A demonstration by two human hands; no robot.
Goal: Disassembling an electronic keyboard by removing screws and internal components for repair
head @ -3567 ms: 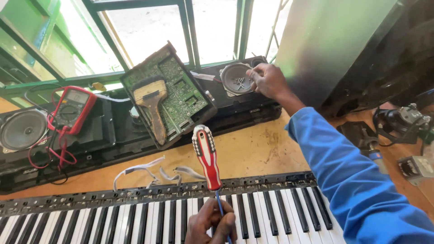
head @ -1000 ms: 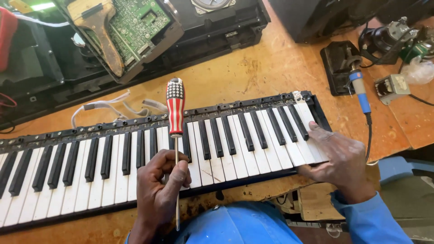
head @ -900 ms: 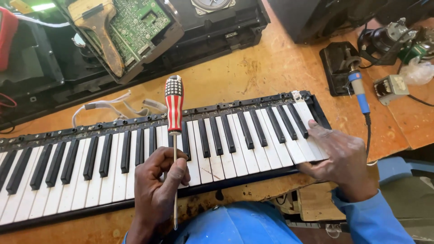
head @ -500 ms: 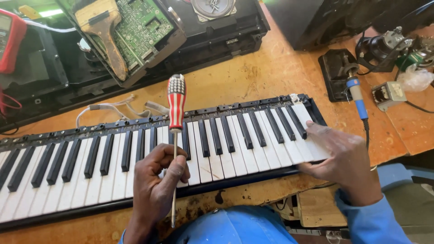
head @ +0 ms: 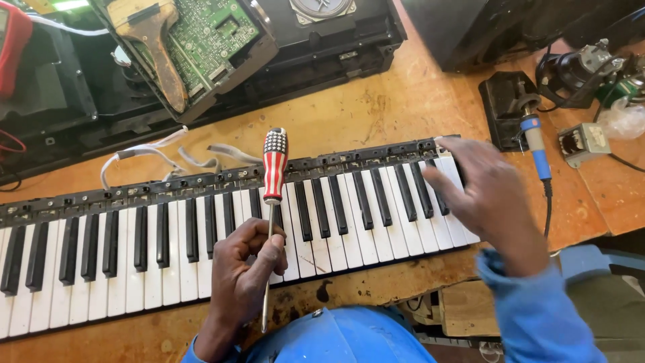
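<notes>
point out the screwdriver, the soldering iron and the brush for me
screwdriver (head: 275,165): head view, on the red-and-white striped handle.
soldering iron (head: 535,145): head view, on its blue grip.
brush (head: 160,57): head view, on the wooden handle.

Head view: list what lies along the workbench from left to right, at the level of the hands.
Keyboard key assembly → left hand gripping the screwdriver by its shaft → right hand over the top keys → soldering iron → small transformer.

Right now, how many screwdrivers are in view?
1. The screwdriver is in the left hand, held by its shaft, striped handle over the keyboard. Others may lie outside the frame.
</notes>
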